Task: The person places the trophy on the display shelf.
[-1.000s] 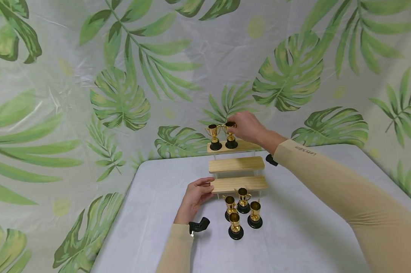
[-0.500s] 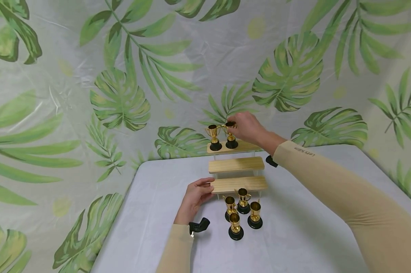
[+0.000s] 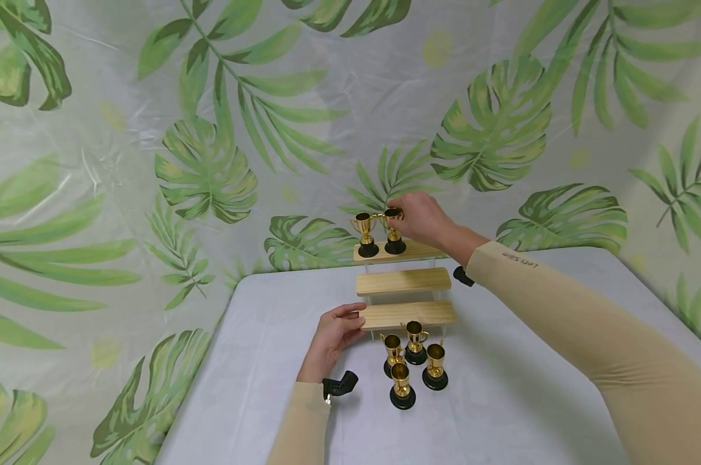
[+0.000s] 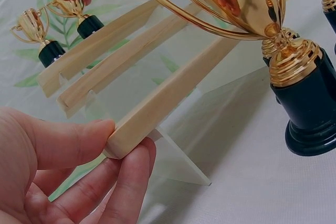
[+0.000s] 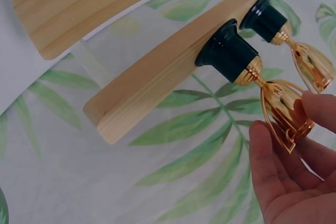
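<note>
My right hand [image 3: 421,218] pinches the cup of a small gold trophy [image 5: 231,59] whose black base stands on the top wooden shelf board [image 3: 426,249]. Just left of it a second gold trophy [image 3: 364,234] stands upright on the same board. Down at the lowest board [image 4: 173,87], my left hand [image 3: 334,332] grips the left end, thumb above and fingers beneath, as the left wrist view shows. Several more gold trophies [image 3: 435,367] with black bases stand in a cluster on the table in front of the stand; one trophy [image 4: 310,93] looms large in the left wrist view.
The middle board [image 3: 404,280] carries nothing. Clear side supports [image 4: 184,156] hold up the three boards. A white cloth covers the table [image 3: 257,361], and a leaf-patterned curtain [image 3: 303,129] hangs right behind the stand.
</note>
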Available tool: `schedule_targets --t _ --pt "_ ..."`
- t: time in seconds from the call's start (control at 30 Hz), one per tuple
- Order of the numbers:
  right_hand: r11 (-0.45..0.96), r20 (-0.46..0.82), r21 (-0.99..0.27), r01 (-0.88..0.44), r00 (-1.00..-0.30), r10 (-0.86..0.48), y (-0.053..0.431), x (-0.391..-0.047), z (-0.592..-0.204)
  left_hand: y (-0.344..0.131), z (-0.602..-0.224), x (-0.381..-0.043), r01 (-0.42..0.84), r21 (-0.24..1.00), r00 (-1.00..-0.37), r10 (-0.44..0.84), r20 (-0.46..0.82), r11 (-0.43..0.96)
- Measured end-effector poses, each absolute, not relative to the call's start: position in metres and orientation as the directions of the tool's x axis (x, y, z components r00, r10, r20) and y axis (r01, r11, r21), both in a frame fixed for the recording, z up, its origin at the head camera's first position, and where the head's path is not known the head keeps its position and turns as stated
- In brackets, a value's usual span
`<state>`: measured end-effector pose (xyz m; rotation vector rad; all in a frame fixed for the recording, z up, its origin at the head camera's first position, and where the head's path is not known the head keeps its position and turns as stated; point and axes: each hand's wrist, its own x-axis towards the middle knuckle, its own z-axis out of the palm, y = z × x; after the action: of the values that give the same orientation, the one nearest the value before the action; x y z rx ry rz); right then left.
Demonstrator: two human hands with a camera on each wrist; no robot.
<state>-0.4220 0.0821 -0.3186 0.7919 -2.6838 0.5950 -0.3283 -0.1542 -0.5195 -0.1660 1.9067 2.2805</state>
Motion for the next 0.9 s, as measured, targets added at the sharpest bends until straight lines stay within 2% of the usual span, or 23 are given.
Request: schedule_targets --t 0.4,0.9 --pt "0.785 0.393 -0.287 -0.549 -0.815 -0.427 0.086 -0.418 -0.314 -0.153 -0.518 -0.327 -0.192 0.964 -0.981 0.053 -0.186 -0.182" --pt "0.811 0.382 -0.251 -0.528 -0.824 -0.418 0.100 -0.394 -0.297 -0.150 -0.516 -0.323 -0.174 0.971 -0.985 0.050 -0.168 -0.165"
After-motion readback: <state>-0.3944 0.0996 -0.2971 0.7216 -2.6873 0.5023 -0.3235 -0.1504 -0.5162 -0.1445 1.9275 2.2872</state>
